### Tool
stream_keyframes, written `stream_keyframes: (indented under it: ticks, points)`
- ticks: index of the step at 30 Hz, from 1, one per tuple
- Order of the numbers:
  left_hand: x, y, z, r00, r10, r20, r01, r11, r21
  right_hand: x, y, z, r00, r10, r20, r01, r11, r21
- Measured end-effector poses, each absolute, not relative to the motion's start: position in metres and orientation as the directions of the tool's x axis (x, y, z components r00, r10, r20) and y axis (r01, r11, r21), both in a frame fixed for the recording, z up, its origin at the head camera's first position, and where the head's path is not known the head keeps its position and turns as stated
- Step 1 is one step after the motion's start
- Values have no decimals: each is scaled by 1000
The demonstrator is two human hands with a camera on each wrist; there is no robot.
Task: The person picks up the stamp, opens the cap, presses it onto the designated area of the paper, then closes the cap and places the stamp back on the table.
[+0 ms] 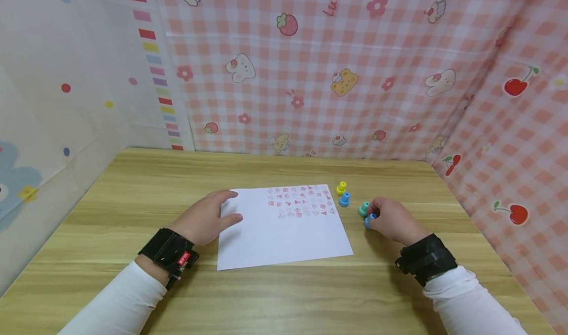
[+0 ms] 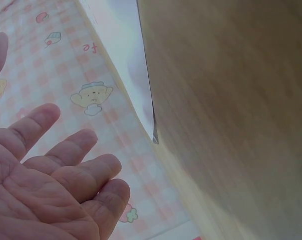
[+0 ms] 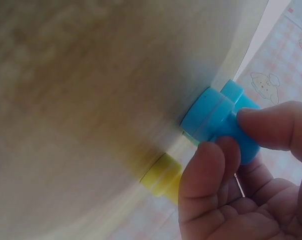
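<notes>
My right hand [image 1: 395,220] pinches a blue toy stamp [image 3: 208,117] between thumb and fingers, its wide end close to the wooden table. Right beside it stands a green stamp [image 1: 364,209]. A yellow stamp [image 1: 341,188] and a second blue stamp [image 1: 344,200] stand farther back, near the paper's right edge. The white sheet of paper [image 1: 284,241] carries rows of small red prints [image 1: 297,202] along its upper right part. Over the sheet's left edge, my left hand [image 1: 208,219] is spread with nothing in it; the left wrist view shows its palm and loosely bent fingers [image 2: 85,175].
The wooden table [image 1: 284,300] is bordered at the back by a pink checked cloth [image 1: 284,93]. A white dotted cloth [image 1: 66,118] hangs at the left, and a checked cloth with cherries [image 1: 523,177] at the right.
</notes>
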State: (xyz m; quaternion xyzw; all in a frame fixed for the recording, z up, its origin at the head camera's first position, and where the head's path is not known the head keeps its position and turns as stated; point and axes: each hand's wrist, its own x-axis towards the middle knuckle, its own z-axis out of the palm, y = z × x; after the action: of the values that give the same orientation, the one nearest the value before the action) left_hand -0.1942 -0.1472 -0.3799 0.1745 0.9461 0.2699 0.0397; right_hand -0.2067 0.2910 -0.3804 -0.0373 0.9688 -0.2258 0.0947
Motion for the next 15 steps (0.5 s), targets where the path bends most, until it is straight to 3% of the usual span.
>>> stream_keyframes:
  ticks: [8, 15]
  points:
    - [-194, -148, -379, -936, 352, 12, 303, 787, 538, -204, 294, -376, -983, -138, -121, -72, 896, -437]
    - [-195, -149, -379, -935, 355, 4, 300, 782, 546, -206, 289, -358, -996, -83, -32, -64, 914, -401]
